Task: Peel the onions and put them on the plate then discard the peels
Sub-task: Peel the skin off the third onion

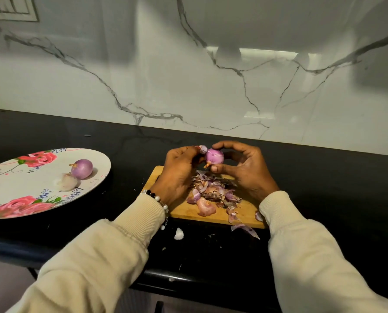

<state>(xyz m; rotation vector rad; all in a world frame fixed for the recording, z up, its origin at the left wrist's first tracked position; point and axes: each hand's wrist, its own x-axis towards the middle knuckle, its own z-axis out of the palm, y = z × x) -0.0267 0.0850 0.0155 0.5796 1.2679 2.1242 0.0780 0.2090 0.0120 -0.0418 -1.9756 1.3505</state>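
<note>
A small purple onion [215, 156] is held above the wooden cutting board [188, 211]. My right hand [245, 170] grips the onion between thumb and fingertips. My left hand [179, 170] pinches a strip of peel [203, 149] at the onion's upper left. A heap of purple and brown peels [213, 193] lies on the board under both hands. To the left, a white plate with pink roses [12, 177] holds a peeled purple onion [82, 168] and a paler peeled one [66, 181].
The board and plate sit on a black counter [324, 188] against a white marble wall [188, 75]. Loose peel bits [245, 229] and a white scrap [179, 233] lie on the counter in front of the board. The counter's front edge runs just below my sleeves.
</note>
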